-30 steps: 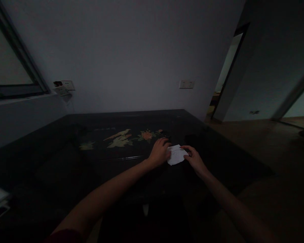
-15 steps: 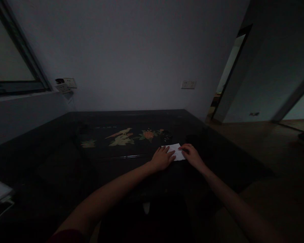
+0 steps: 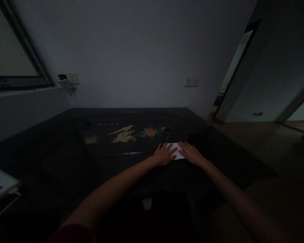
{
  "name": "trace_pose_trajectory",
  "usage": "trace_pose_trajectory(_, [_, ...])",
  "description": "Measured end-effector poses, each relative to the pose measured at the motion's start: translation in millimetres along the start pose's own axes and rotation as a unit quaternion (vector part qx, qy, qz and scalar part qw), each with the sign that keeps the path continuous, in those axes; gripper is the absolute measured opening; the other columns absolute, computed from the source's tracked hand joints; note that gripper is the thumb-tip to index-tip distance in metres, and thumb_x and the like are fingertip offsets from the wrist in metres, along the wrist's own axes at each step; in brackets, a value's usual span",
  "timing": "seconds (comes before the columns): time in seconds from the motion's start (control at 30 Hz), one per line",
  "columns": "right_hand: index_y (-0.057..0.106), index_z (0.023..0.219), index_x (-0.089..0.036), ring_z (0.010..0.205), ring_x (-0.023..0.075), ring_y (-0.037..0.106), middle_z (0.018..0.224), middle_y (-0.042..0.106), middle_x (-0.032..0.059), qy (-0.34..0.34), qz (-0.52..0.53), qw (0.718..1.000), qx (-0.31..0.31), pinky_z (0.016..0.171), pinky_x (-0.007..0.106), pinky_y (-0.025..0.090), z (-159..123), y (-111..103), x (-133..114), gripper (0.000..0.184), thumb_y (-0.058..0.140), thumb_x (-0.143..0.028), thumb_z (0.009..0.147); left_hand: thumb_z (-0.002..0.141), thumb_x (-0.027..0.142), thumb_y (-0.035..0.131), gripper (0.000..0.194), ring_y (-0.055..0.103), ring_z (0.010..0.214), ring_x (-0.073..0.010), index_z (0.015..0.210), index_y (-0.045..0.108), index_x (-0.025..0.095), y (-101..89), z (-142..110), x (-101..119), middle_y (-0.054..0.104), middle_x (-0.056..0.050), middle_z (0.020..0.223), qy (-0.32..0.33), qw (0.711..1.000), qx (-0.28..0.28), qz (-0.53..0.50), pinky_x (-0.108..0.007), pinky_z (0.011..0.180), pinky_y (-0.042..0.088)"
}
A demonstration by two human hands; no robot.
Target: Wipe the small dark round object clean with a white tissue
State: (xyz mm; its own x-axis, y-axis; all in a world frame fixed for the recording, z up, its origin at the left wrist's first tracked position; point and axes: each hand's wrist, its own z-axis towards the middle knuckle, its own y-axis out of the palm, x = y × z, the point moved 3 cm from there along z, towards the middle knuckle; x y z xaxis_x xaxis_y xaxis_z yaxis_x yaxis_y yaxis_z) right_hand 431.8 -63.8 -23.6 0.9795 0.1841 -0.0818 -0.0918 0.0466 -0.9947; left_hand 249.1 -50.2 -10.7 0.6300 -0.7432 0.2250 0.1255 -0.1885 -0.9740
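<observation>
A small white sheet of paper (image 3: 176, 154) lies on the dark glossy table (image 3: 131, 168), near its front edge. My left hand (image 3: 164, 154) rests flat over the paper's left side with the fingers spread. On the right side, my right hand (image 3: 191, 152) also presses flat, its fingers stretched out. Both hands cover parts of the paper, and its middle shows between them. Just beyond the paper sits a small dark, shiny object (image 3: 168, 134) whose kind I cannot make out.
The tabletop bears a bird and flower picture (image 3: 124, 134). A white device with a cable (image 3: 1, 184) stands at the lower left. Behind the table rises a wall with sockets (image 3: 192, 82); a window (image 3: 12, 50) is at left, a doorway (image 3: 236, 64) at right.
My right hand has gone from bent fingers at the paper's right edge to lying flat on it. The fingers of my left hand are spread wider. The view has shifted slightly.
</observation>
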Motion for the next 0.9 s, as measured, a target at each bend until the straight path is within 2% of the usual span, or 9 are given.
trace_pose_trajectory(0.23, [0.023,0.150,-0.027,0.145,0.0304,0.019,0.158,0.019,0.0067,-0.007,0.016,1.000,-0.024,0.111,0.062,0.021,0.8,5.0,9.8,0.061,0.022,-0.053,0.096,0.094,0.058,0.021,0.065,0.005,0.147,-0.0311,0.152,0.016,0.028,-1.0,-4.2,-3.0,0.010,-0.006,0.160,0.011,1.000,-0.022,-0.001,-0.058,0.115,0.009])
trace_pose_trajectory(0.4, [0.034,0.147,-0.026,0.144,0.0342,0.021,0.157,0.025,0.0086,0.007,0.008,1.000,-0.001,0.109,0.064,0.024,6.5,1.6,13.9,0.057,0.026,-0.050,0.096,0.094,0.057,0.021,0.063,0.007,0.147,-0.0312,0.151,0.018,0.029,-5.8,-5.9,0.5,0.012,-0.006,0.160,0.005,1.000,-0.019,-0.002,-0.057,0.115,0.010])
trace_pose_trajectory(0.5, [0.050,0.137,-0.019,0.143,0.0370,0.023,0.154,0.030,0.0130,0.022,0.021,0.999,0.044,0.109,0.063,0.024,11.9,-12.8,6.3,0.055,0.033,-0.050,0.095,0.094,0.056,0.022,0.063,0.007,0.147,-0.0322,0.151,0.018,0.030,-5.8,-3.1,4.0,0.013,-0.006,0.160,-0.004,1.000,-0.022,0.002,-0.059,0.114,0.010])
trace_pose_trajectory(0.6, [0.061,0.125,-0.017,0.138,0.0324,0.034,0.146,0.045,0.0147,0.017,0.093,0.987,0.131,0.111,0.054,0.029,18.2,-34.2,-17.4,0.048,0.039,-0.045,0.093,0.095,0.053,0.025,0.061,0.010,0.146,-0.0342,0.150,0.023,0.027,-3.7,2.8,9.4,0.017,-0.008,0.159,-0.012,1.000,0.005,0.001,-0.061,0.114,0.011])
trace_pose_trajectory(0.67, [0.066,0.116,-0.019,0.130,0.0282,0.046,0.136,0.055,0.0137,-0.027,0.176,0.966,0.185,0.109,0.047,0.034,22.6,-48.1,-42.6,0.041,0.042,-0.043,0.092,0.094,0.049,0.031,0.059,0.014,0.145,-0.0358,0.147,0.031,0.023,-2.2,6.9,12.8,0.022,-0.011,0.158,-0.015,1.000,0.024,-0.008,-0.063,0.113,0.012])
trace_pose_trajectory(0.77, [0.069,0.105,-0.020,0.115,0.0251,0.057,0.118,0.065,0.0117,-0.082,0.322,0.914,0.233,0.103,0.043,0.040,29.5,-64.5,-83.7,0.035,0.045,-0.042,0.091,0.092,0.038,0.041,0.053,0.024,0.142,-0.0359,0.139,0.043,0.015,-6.3,9.3,12.2,0.036,-0.016,0.151,-0.004,0.996,0.073,-0.057,-0.060,0.114,0.016])
trace_pose_trajectory(0.87, [0.066,0.107,-0.021,0.109,0.0233,0.060,0.113,0.067,0.0087,-0.101,0.461,0.851,0.229,0.099,0.040,0.043,38.2,-71.2,-119.7,0.034,0.049,-0.045,0.090,0.087,0.019,0.043,0.041,0.044,0.131,-0.0292,0.124,0.056,0.008,-20.7,-0.3,-2.5,0.055,-0.017,0.136,0.012,0.970,0.154,-0.186,-0.041,0.112,0.031])
trace_pose_trajectory(0.9, [0.065,0.108,-0.021,0.110,0.0230,0.059,0.114,0.066,0.0083,-0.102,0.497,0.831,0.227,0.099,0.039,0.042,41.0,-71.1,-129.8,0.035,0.049,-0.046,0.090,0.087,0.017,0.040,0.042,0.049,0.126,-0.0263,0.125,0.055,0.007,-25.9,-6.7,-10.8,0.057,-0.016,0.133,0.004,0.965,0.170,-0.201,-0.036,0.109,0.036])
